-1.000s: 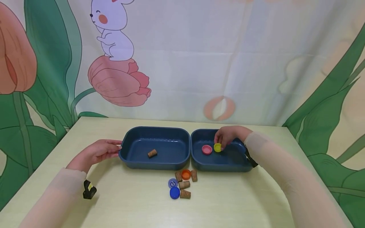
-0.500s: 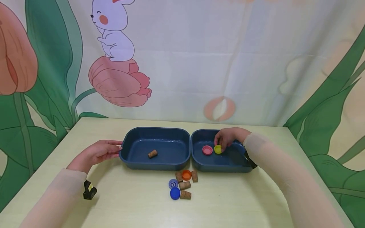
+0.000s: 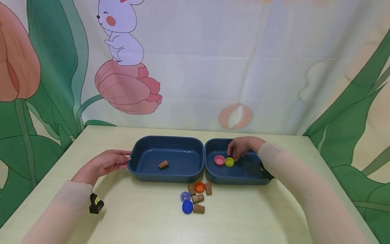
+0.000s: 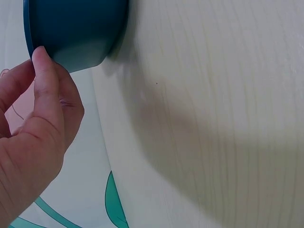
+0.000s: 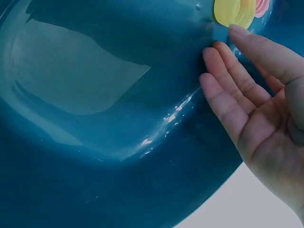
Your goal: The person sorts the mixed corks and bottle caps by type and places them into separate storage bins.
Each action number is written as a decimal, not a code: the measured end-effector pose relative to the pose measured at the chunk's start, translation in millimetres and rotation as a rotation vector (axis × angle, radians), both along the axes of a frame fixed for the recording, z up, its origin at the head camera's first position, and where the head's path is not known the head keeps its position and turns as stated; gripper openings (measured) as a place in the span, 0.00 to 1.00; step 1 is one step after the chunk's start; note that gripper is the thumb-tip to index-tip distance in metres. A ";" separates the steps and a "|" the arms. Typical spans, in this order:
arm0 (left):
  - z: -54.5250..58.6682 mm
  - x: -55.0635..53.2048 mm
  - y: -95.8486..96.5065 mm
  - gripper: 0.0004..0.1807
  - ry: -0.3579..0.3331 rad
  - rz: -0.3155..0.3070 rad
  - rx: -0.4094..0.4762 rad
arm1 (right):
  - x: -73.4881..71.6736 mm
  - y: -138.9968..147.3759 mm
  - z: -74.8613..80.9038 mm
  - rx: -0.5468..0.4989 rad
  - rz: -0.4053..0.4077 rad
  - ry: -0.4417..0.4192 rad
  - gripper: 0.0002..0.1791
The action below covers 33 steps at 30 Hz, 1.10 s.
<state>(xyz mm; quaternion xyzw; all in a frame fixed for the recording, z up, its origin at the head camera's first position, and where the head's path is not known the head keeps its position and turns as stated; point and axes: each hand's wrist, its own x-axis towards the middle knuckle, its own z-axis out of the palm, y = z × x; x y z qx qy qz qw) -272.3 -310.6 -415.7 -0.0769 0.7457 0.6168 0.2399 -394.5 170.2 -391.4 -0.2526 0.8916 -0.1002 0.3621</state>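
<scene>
In the head view, my left hand (image 3: 105, 163) holds the left end of a dark blue tray (image 3: 166, 178), with the thumb at its rim. The left wrist view shows the thumb tip overlapping that tray's edge (image 4: 76, 54). My right hand (image 3: 240, 147) reaches into a second, smaller blue tray (image 3: 237, 180). Its thumb tip lies right at the edge of a yellow bottle cap (image 3: 230, 162), and the other fingers are spread loosely apart from it in the right wrist view. A pink bottle cap (image 3: 219, 160) lies flat beside the yellow one. One cork (image 3: 163, 164) lies in the left tray.
In front of the trays, several corks (image 3: 198, 198) lie in a loose group with an orange cap (image 3: 199, 187), a pale blue cap (image 3: 185, 196) and a dark blue cap (image 3: 187, 207). A printed curtain (image 3: 195, 84) hangs behind the table (image 3: 146, 217).
The yellow cap has moved left and slightly nearer, up against the pink cap, and the right hand's fingers have loosened from it. My left hand stays at the tray.
</scene>
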 end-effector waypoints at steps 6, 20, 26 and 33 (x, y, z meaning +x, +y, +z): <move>0.0 1.0 -0.4 0.34 0.001 0.002 0.007 | 0.0 -0.8 1.0 0.011 -0.023 -0.005 0.17; 2.2 1.4 1.1 0.34 0.003 -0.010 0.019 | 5.5 5.8 11.7 0.008 -0.028 0.075 0.16; -1.1 1.2 -0.2 0.34 0.011 -0.022 0.025 | 15.7 14.3 33.4 -0.108 -0.002 0.125 0.19; -1.4 -0.4 -0.1 0.34 0.018 -0.019 0.013 | 44.4 23.4 58.0 -0.316 -0.010 0.253 0.16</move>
